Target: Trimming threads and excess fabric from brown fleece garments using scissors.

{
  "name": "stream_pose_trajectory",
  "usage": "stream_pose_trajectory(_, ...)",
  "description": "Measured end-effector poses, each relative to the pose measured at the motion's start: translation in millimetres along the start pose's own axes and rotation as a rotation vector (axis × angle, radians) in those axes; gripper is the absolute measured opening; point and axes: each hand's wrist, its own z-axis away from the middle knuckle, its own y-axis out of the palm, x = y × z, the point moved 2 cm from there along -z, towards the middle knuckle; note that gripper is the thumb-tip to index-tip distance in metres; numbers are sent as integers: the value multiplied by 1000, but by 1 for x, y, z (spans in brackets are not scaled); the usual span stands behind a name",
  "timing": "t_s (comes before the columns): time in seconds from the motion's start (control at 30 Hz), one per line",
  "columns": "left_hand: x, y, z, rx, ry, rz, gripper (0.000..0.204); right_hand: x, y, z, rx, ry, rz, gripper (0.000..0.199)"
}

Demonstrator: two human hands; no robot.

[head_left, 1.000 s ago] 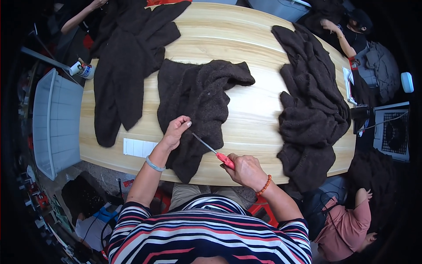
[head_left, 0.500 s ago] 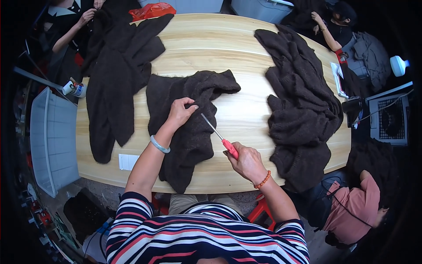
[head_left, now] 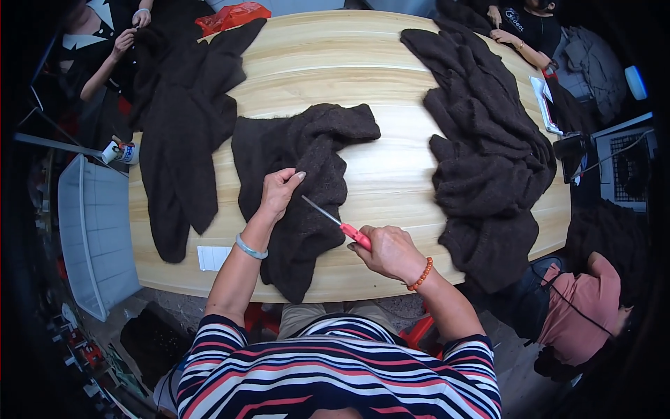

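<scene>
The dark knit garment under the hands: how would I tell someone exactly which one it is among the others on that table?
On the light wooden table, three lots of dark brown knitwear lie side by side. It is the middle garment, which the left hand pinches while the right hand points red-handled scissors at it. Its neighbours lie untouched: a long piece to the left, a heaped pile to the right.

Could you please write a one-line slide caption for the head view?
Left hand pins a dark brown sweater while right hand aims red-handled scissors at it.

Bare tabletop (head_left: 391,174) between middle garment (head_left: 300,174) and right garment heap (head_left: 488,153)
</scene>
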Motion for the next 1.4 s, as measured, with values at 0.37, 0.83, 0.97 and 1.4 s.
stream_pose_trajectory(0.37,-8,2,10,14,9,-68,7,-9,12,11,33,-27,-13,30)
stream_pose_trajectory(0.83,65,-13,68,-136,105,-371,10,-6,37,37,95,-62,66,26)
stream_pose_trajectory(0.97,66,-17,78,-161,168,-308,8,-8,35,42,110,-45,54,26)
stream_pose_trajectory(1.4,28,-18,69,-113,41,-389,42,-22,48,55,-118,-20,-168,19)
